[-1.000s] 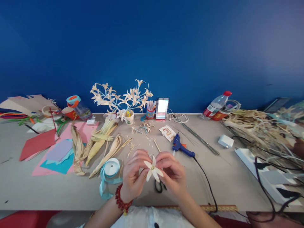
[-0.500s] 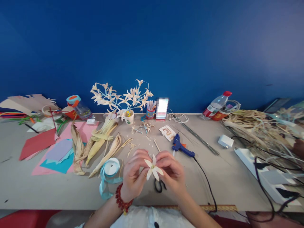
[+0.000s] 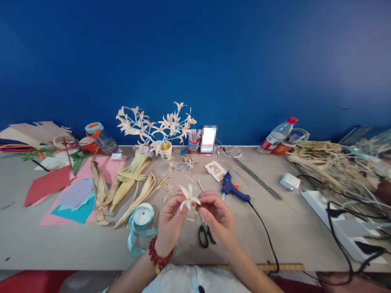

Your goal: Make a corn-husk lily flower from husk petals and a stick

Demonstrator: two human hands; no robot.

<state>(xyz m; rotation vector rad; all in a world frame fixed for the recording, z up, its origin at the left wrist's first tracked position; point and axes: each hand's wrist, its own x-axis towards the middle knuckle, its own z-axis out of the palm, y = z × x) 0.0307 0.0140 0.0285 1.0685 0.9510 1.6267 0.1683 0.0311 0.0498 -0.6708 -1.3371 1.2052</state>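
Observation:
A cream flower with narrow pointed petals, which looks like corn husk, is held up over the table with its stem pointing down. My left hand pinches it from the left, just under the petals. My right hand is closed at its right side, the curled fingertips against a petal; their exact hold is partly hidden. Black-handled scissors lie on the table below, between both hands. Left of my left hand sits a roll of light blue ribbon, its loose end trailing.
A blue glue gun lies to the right, its cord running toward the front edge. Dried corn husks and coloured paper spread leftward. Behind stands a paper cup of similar flowers. A white power strip lies far right.
The flower has risen slightly leftward and turned, so its petals point more upward and the stem shows. My hands have parted a little, uncovering more of the scissors.

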